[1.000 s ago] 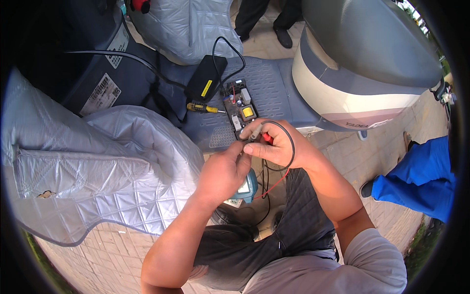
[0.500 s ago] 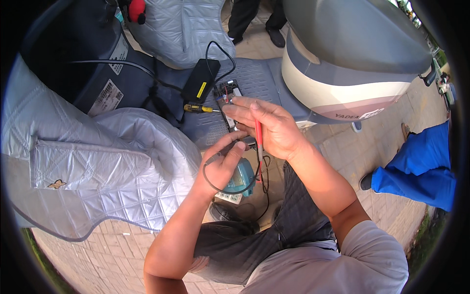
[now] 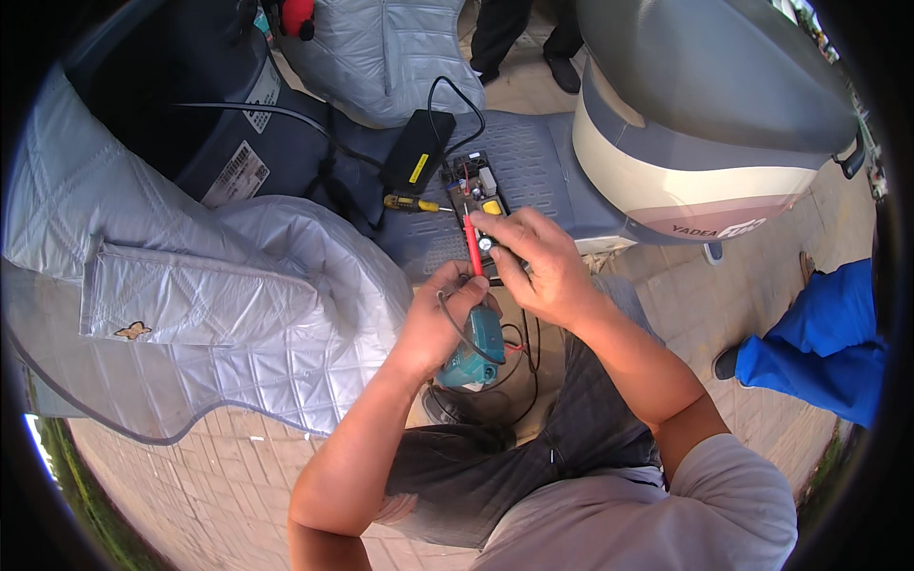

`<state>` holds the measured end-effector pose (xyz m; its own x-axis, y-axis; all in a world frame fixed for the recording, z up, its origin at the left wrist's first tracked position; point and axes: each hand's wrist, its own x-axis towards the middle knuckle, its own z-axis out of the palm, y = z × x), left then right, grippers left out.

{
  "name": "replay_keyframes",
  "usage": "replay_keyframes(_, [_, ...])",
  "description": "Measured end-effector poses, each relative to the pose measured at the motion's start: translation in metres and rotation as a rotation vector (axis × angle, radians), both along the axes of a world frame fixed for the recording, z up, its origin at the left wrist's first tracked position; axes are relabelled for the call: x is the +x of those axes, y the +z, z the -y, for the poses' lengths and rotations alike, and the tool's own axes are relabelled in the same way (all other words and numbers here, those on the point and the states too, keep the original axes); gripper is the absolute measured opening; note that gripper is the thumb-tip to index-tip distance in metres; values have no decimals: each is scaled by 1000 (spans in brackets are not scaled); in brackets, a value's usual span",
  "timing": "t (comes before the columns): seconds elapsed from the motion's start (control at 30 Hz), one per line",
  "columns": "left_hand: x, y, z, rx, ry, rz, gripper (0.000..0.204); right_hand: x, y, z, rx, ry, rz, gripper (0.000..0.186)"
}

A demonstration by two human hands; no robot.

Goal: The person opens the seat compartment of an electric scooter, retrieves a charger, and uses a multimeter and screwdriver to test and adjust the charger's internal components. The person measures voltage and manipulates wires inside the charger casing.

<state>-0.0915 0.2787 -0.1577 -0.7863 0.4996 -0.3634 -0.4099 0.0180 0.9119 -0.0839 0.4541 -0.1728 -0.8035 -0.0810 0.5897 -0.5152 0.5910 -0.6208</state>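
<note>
My left hand (image 3: pixel 443 324) is closed around the lower end of a red test probe (image 3: pixel 472 246), its tip pointing up over a bare circuit board (image 3: pixel 484 181). A dark cable (image 3: pixel 457 325) loops across this hand. Beside the probe, my right hand (image 3: pixel 545 266) has thumb and index finger apart, the index fingertip against or very near the probe. A round capacitor (image 3: pixel 486 244) shows in the gap between them. Under my left hand is a teal tool body (image 3: pixel 476 352), partly covered. A yellow-and-black screwdriver (image 3: pixel 414 203) lies left of the board.
A black power adapter (image 3: pixel 418 152) with its cord rests on the scooter footboard (image 3: pixel 533 152). The scooter seat (image 3: pixel 714 67) rises at right, and a quilted silver cover (image 3: pixel 228 285) spreads at left. People's legs in black trousers (image 3: pixel 500 33) and blue trousers (image 3: pixel 809 343) are nearby.
The red probe has passed from my right hand to my left and now points up at the board. My right hand has turned, its fingers lower over the board. The whole view has shifted slightly.
</note>
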Motion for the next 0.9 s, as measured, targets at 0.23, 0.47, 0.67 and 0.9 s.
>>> replay_keyframes(0.23, [3,0,-2,-176,-155,-241,33,9,-6,-33,243,189,36,33])
replay_keyframes(0.47, [4,-16,3,-420,-146,-388,32,21,-6,-45,246,142,205,26])
replay_keyframes(0.67, [7,-16,-4,-664,-320,-547,29,24,11,-21,99,397,429,29])
replay_keyframes(0.9, [6,-1,-9,-520,-280,-414,31,18,-11,-19,-600,292,629,23])
